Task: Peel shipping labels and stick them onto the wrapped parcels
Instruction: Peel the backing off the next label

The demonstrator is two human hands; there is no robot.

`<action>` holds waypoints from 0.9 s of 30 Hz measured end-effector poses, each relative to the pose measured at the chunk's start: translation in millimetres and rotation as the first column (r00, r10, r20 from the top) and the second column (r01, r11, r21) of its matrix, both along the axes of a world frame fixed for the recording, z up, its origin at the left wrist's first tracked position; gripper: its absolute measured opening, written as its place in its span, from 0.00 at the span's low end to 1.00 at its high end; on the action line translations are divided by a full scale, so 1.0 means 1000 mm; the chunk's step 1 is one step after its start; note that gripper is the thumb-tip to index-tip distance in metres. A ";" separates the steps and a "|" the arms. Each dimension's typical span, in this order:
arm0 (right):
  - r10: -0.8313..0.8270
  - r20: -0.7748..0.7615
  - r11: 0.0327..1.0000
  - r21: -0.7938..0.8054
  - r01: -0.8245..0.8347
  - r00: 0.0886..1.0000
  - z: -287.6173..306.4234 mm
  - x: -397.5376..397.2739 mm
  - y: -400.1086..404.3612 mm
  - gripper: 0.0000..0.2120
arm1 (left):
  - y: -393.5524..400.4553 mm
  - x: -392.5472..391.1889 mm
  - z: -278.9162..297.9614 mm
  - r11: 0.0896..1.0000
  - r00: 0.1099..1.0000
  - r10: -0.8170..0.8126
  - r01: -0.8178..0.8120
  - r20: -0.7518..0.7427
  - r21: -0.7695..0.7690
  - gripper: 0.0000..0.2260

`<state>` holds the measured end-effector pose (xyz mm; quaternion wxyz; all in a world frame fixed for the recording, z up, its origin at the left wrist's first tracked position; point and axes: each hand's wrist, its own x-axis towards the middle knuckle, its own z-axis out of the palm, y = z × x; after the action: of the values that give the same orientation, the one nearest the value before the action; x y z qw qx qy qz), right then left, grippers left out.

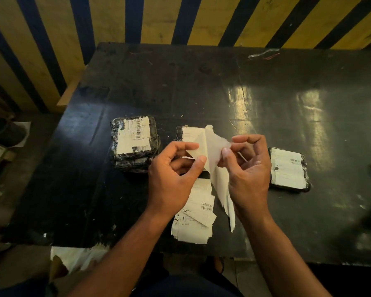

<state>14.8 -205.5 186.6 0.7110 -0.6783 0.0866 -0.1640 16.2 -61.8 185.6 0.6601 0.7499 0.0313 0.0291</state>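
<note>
left hand (pixel 171 179) and right hand (pixel 247 168), each pinching one shipping label (pixel 210 153), partly peeled, above loose label stack (pixel 194 219); wrapped parcels (pixel 134 143) left, right (pixel 288 168) and behind, on black table (pixel 201 86).

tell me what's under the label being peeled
Under the label, pinched by the left hand and right hand, lies a stack of labels on the table. A parcel behind is mostly covered.
</note>
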 end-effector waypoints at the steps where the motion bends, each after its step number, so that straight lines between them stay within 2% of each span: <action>1: -0.002 0.013 1.000 -0.029 0.002 1.000 -0.001 0.000 0.001 0.11 | 0.000 0.000 -0.001 1.000 1.000 0.011 -0.011 -0.004 -0.003 0.13; 5: 0.027 -0.011 0.995 -0.094 -0.028 1.000 -0.009 0.000 0.002 0.08 | -0.001 0.002 -0.003 0.999 1.000 0.018 -0.018 -0.014 -0.035 0.15; 8: 0.033 -0.030 0.994 -0.108 -0.036 0.999 -0.015 0.002 0.002 0.11 | -0.001 0.004 -0.007 0.999 0.999 0.016 -0.017 -0.032 -0.041 0.18; 12: -0.055 -0.068 0.995 -0.091 0.049 0.996 -0.028 0.007 -0.002 0.14 | 0.005 0.010 -0.016 0.995 0.993 0.086 -0.090 -0.082 -0.044 0.16; 20: -0.163 -0.181 0.986 -0.048 0.157 0.970 -0.058 0.013 -0.026 0.15 | 0.026 0.023 -0.039 0.988 0.976 0.154 -0.155 -0.151 0.004 0.17; 27: -0.337 -0.251 0.941 -0.128 0.314 0.908 -0.099 0.011 -0.070 0.16 | 0.052 0.032 -0.065 0.969 0.949 0.248 -0.240 -0.196 0.063 0.16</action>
<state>25.8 -275.4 87.4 0.6258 -0.6999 0.2871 -0.1902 48.3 -9.7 120.6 0.6304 0.7519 0.1900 0.0347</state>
